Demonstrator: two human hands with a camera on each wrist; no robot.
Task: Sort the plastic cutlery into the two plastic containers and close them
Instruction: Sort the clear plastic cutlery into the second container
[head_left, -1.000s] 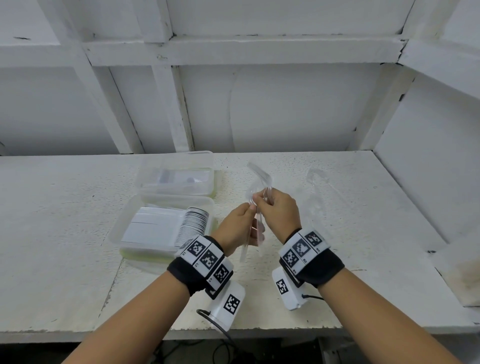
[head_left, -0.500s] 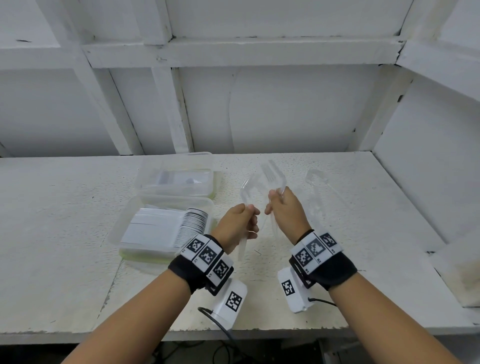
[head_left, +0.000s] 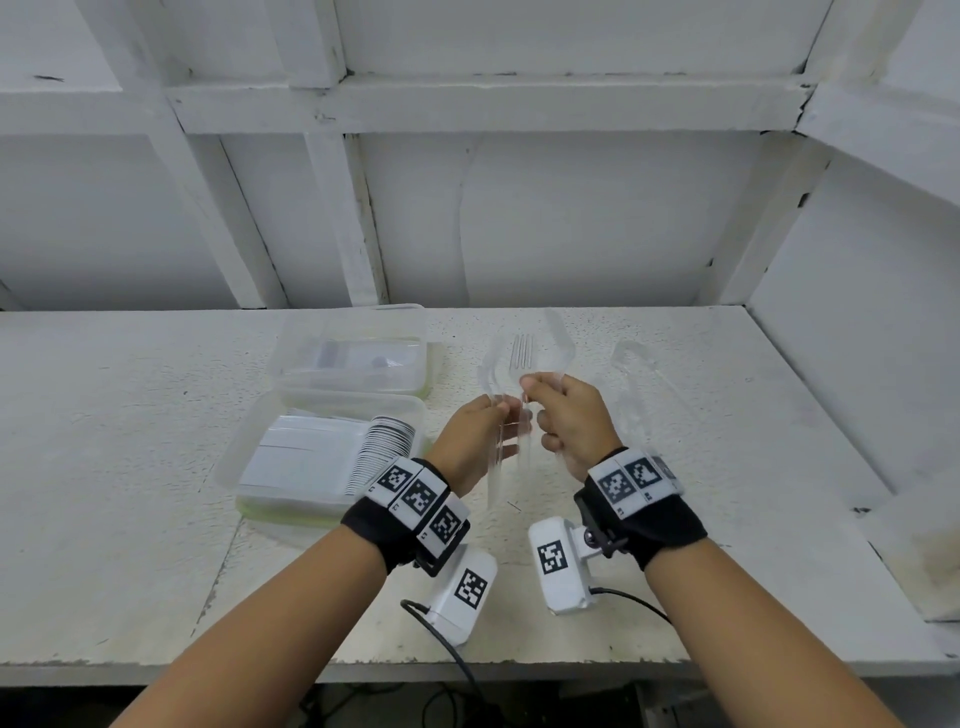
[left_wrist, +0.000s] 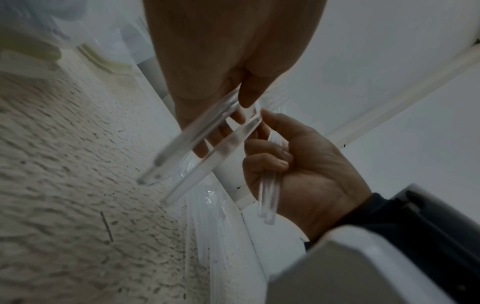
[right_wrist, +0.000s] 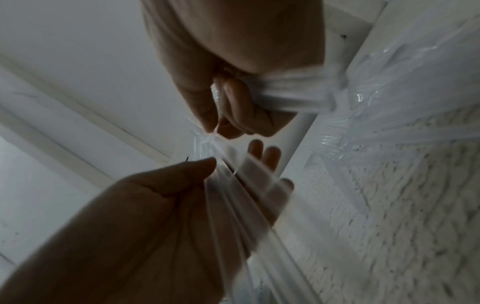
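between both hands, clear fork (head_left: 521, 358), upright, tines up

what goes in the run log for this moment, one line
left hand: pinches clear plastic cutlery handles | right hand: pinches clear plastic fork | both clear rectangular plastic containers: open, on white table

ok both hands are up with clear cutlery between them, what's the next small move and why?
Probably finish pulling the pieces apart, then carry one hand's share to a container. The left hand and right hand each grip clear handles above the table, a fork showing between them. The near container lies open at the left with cutlery already in it.
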